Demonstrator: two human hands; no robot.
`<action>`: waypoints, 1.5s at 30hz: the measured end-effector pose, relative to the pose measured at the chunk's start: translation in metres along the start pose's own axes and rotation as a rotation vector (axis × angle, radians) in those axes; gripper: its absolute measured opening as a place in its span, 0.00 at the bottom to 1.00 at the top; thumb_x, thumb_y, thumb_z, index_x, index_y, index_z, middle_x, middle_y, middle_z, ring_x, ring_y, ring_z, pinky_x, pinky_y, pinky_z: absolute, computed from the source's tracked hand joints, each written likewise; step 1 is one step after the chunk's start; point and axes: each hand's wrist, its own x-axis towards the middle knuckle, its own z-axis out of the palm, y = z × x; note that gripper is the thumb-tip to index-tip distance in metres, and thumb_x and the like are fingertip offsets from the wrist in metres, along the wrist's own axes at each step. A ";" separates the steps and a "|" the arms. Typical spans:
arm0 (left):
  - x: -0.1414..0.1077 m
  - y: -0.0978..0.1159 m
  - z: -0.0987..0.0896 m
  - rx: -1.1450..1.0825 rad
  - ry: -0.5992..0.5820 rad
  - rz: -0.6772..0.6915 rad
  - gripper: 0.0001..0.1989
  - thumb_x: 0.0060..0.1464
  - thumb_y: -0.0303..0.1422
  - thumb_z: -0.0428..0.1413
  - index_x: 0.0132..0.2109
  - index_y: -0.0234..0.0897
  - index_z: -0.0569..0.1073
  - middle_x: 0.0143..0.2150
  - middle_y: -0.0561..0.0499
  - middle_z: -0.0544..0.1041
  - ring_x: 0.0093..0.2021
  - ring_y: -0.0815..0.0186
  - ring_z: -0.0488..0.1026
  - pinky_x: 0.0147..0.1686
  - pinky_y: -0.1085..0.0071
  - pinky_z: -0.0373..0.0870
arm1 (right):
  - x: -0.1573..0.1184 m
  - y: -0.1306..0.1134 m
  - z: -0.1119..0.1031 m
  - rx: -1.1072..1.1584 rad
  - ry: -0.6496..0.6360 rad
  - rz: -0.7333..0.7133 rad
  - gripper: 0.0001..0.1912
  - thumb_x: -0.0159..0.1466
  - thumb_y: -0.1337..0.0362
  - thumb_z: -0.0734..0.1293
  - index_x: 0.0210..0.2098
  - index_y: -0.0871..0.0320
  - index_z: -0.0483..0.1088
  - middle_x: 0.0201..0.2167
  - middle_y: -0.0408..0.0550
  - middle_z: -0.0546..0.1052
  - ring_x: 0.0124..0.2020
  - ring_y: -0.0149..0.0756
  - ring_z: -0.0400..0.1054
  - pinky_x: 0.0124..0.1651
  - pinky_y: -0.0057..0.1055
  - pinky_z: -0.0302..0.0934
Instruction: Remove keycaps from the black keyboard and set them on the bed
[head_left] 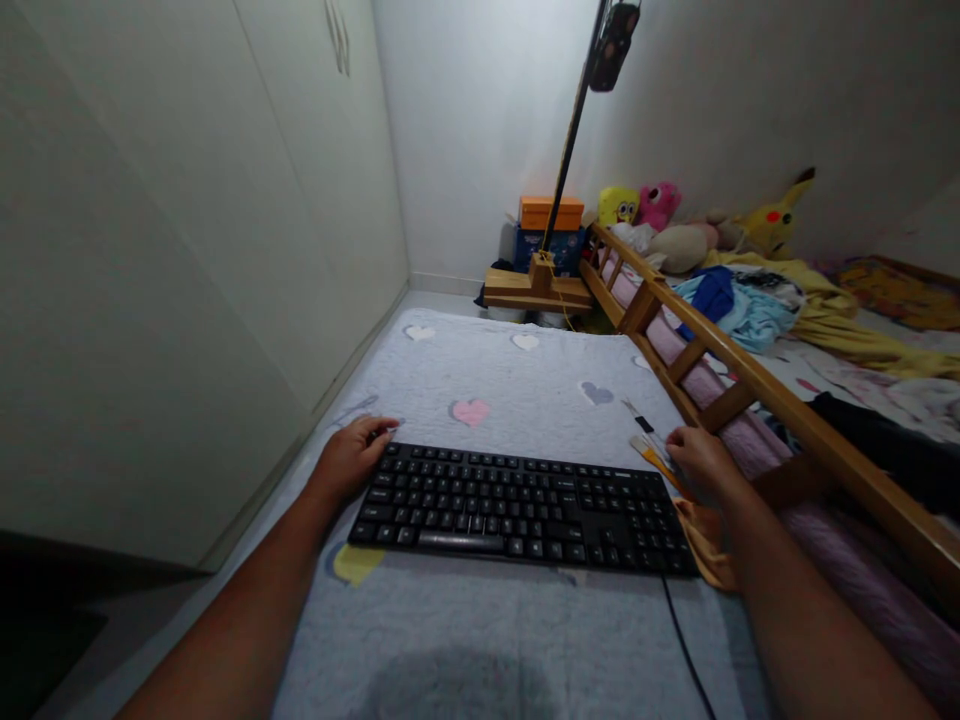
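Observation:
A black keyboard [517, 510] lies flat on the light blue bed cover, its cable running toward me from the right end. My left hand [356, 457] is beside the keyboard's far left corner, fingers bent and drawn together; whatever is between the tips is too small to make out. On the other side, my right hand [697, 458] rests closed near the far right corner. Next to its fingers lie a thin tool with a black band [643, 424] and a flat brush with an orange handle [654, 457]. An orange cloth [709, 545] lies partly under my right forearm.
A wooden bed rail [720, 365] borders the right side, with clothes and plush toys beyond it. White cupboard doors [225, 220] rise on the left. At the far end stands a pole on a wooden base [536, 288], near an orange box [551, 212].

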 end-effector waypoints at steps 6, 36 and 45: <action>-0.002 0.003 -0.001 -0.095 0.065 -0.012 0.19 0.52 0.42 0.51 0.44 0.36 0.78 0.45 0.45 0.79 0.48 0.56 0.73 0.51 0.60 0.67 | 0.002 -0.007 -0.011 -0.021 0.068 -0.014 0.06 0.55 0.66 0.61 0.26 0.58 0.69 0.26 0.49 0.77 0.28 0.34 0.69 0.30 0.27 0.54; -0.018 0.043 -0.034 -0.376 -0.015 0.150 0.13 0.49 0.34 0.60 0.44 0.38 0.77 0.38 0.50 0.76 0.31 0.70 0.67 0.32 0.71 0.65 | -0.090 -0.292 -0.012 0.756 -0.185 -0.621 0.05 0.63 0.63 0.59 0.32 0.56 0.65 0.20 0.39 0.70 0.21 0.28 0.64 0.27 0.25 0.56; -0.018 0.043 -0.035 -0.268 -0.036 0.229 0.09 0.54 0.35 0.57 0.41 0.37 0.78 0.36 0.49 0.76 0.35 0.68 0.69 0.35 0.69 0.67 | -0.094 -0.304 -0.005 1.230 -0.432 -0.493 0.12 0.58 0.57 0.67 0.36 0.57 0.65 0.19 0.36 0.69 0.19 0.27 0.63 0.23 0.25 0.57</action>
